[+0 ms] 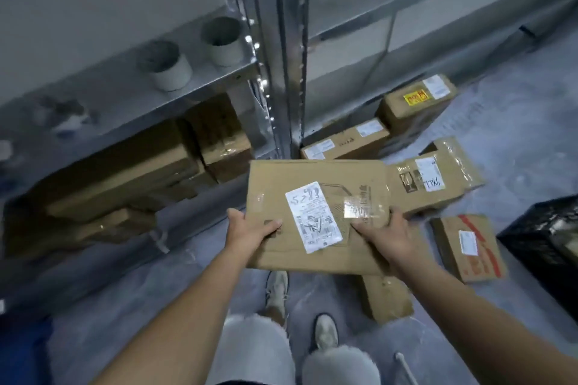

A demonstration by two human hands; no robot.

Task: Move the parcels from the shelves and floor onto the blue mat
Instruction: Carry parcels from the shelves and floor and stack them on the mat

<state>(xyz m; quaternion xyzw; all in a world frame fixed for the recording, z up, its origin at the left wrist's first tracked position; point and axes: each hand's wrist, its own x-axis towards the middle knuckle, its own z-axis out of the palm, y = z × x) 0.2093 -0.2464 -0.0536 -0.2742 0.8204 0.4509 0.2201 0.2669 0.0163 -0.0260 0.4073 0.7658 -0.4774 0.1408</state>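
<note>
- Cardboard parcel (316,184) is stretching flat ahead of the hands.
- Its near corners are being clamped by left hand (247,231) and right hand (384,233).
- Leftward is lying a blue patch, perhaps the mat (18,350).

Bare floor (140,306) lies open left of the shoes (276,294); cardboard parcels (467,247) and a black crate (541,234) crowd its right side.

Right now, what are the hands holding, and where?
Both hold one flat parcel by its near edge: left hand at the left corner, right hand at the right.
</note>
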